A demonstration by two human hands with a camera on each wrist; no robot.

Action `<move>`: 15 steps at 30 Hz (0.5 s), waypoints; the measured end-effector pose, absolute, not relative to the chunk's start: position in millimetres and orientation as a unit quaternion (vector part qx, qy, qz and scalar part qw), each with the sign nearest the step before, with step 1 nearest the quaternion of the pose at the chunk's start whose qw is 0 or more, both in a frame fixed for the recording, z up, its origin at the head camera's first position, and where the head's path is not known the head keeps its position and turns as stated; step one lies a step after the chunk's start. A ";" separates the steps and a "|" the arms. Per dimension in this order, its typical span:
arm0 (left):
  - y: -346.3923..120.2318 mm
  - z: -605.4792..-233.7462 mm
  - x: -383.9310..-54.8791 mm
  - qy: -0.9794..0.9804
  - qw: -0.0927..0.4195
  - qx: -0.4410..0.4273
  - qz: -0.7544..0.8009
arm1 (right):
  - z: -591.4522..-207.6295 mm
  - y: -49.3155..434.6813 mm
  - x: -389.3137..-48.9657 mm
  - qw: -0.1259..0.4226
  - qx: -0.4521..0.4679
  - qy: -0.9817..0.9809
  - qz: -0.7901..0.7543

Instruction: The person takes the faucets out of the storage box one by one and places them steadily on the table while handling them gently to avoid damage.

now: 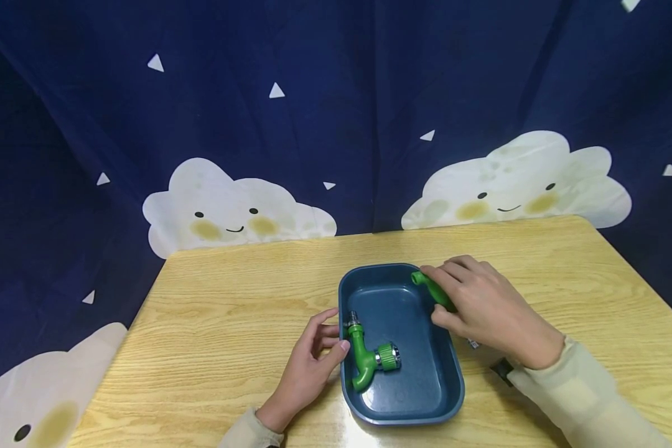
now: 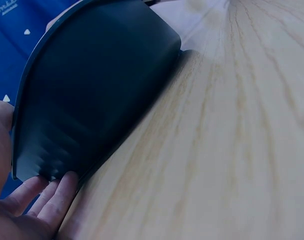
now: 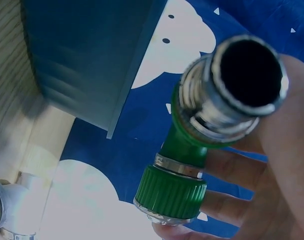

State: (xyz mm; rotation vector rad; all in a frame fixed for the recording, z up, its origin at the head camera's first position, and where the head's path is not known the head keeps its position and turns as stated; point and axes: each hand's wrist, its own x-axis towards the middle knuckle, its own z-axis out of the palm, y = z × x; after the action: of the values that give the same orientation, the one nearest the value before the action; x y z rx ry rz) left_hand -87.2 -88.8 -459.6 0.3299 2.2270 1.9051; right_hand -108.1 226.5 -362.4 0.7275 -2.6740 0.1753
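My right hand [image 1: 478, 305] grips a green tap [image 1: 438, 294] over the right rim of a dark blue plastic tub [image 1: 403, 420]. Its ribbed green knob and open chrome end face the right wrist view, where the tap [image 3: 187, 137] fills the middle. Inside the tub, along its left wall, lies a second green tap [image 1: 364, 358] with a chrome nozzle and ribbed knob. My left hand [image 1: 310, 361] holds the tub's left side, thumb at the rim and fingers against the outer wall. In the left wrist view those fingers [image 2: 59, 200] touch the wall low down.
The tub stands on a wooden table [image 1: 229, 311]. A shiny silver fitting [image 3: 14, 210] shows at the lower left of the right wrist view, partly cut off. Behind the table hangs a dark blue curtain [image 1: 313, 124] with clouds and white triangles.
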 end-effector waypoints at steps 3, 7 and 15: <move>-88.9 -460.2 -87.4 0.751 0.095 0.113 0.644 | -362.6 226.8 -108.4 0.180 0.256 -0.948 0.063; -88.9 -460.5 -87.5 0.751 0.093 0.115 0.643 | -362.5 227.1 -108.7 0.177 0.253 -0.949 0.063; -89.0 -460.4 -87.3 0.752 0.091 0.119 0.642 | -362.5 228.2 -109.7 0.171 0.250 -0.951 0.064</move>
State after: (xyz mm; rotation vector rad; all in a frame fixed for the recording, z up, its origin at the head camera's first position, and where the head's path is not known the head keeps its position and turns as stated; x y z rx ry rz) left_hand -87.3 -89.0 -460.4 0.3527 2.2355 1.9069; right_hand -109.7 228.2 -362.5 0.7087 -2.6999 0.1813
